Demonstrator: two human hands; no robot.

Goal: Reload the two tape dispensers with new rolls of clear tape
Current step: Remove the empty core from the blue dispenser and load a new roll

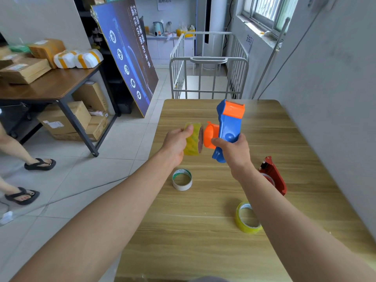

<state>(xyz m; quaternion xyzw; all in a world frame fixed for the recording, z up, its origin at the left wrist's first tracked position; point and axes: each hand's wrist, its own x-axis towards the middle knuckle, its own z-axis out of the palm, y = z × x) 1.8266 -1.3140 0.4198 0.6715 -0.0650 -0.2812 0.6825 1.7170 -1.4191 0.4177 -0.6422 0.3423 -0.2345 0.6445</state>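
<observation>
The left hand (176, 142) is curled round a new roll of clear tape (193, 139), thumb over its rim, holding it on edge in the air above the counter (203, 251) with its core facing right. Below it, an empty cardboard core (182, 179) lies flat on the counter. Just right of the held roll, close but seemingly not yet touching, is the orange hub (210, 135) of the blue dispenser (227, 127). The right hand (234, 151) grips the dispenser by its lower body, fingers wrapped round it, with the orange blade end pointing up and away. The step in hand looks like seating the roll on the hub. It should go best with the roll's hole kept square to the hub and pushed straight on while the right hand braces the dispenser. The free end should feed toward the blade, though which way the tape unwinds cannot be read here. Farther right, 1 spare roll (247, 217) lies flat, partly behind the right forearm, and the red dispenser (273, 176) lies on the counter beside the wrist, apparently not yet reloaded.
</observation>
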